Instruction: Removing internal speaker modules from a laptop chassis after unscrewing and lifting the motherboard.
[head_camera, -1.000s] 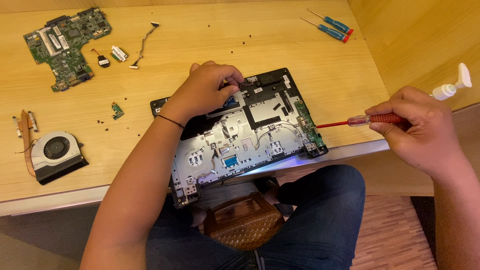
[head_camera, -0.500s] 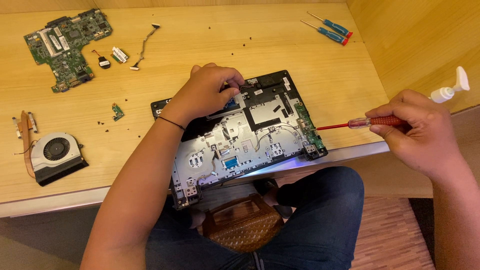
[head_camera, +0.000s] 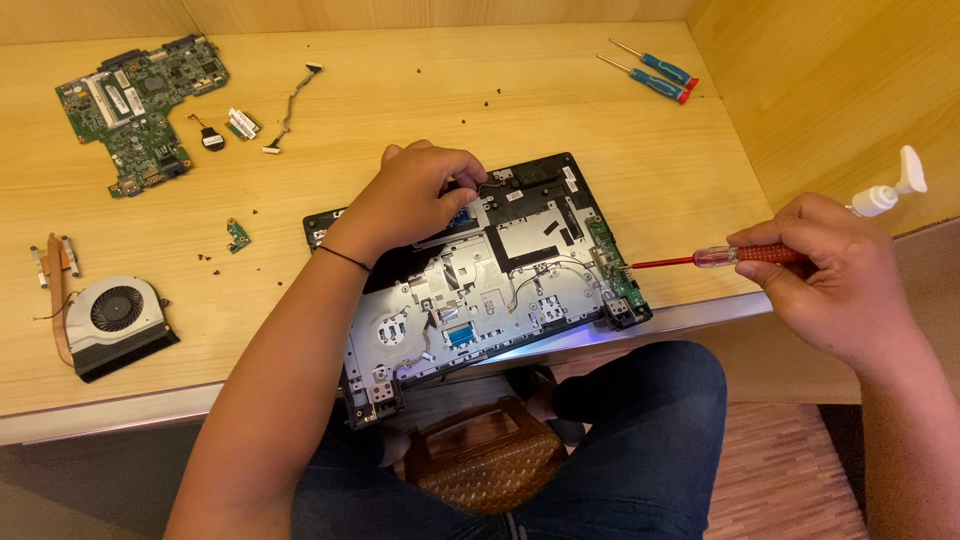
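Head view of an opened laptop base (head_camera: 490, 290) lying slantwise at the near edge of a pale wooden desk (head_camera: 420, 110), its near corners overhanging the rim so that the work sits close above the person's lap. The left hand (head_camera: 415, 200) rests on the far edge of the base, fingers curled and pinched narrow on a thin dark wire (head_camera: 490, 186) near the far rim; whether the wire is actually gripped or only touched cannot be told at this size. Placed so, the hand also steadies the base. The right hand (head_camera: 825, 280) is closed around the red handle of a screwdriver (head_camera: 720, 258), held off the desk to the right, with the shaft pointing left toward the narrow green board (head_camera: 612, 262) along the base's right side, tip just short of it. Removed parts are set apart on the left of the desk, out of the working area: a green mainboard (head_camera: 140, 105) at far left, a cooling fan with copper heat pipe (head_camera: 110, 320) at near left, a small green board (head_camera: 237, 235), a coin cell (head_camera: 212, 138) and a flat cable (head_camera: 292, 108). Two blue-handled screwdrivers (head_camera: 655, 75) lie at far right, near a white pump bottle (head_camera: 890, 190). Loose dark screws dot the desk; wooden panelling closes the right side, and wood flooring shows below.
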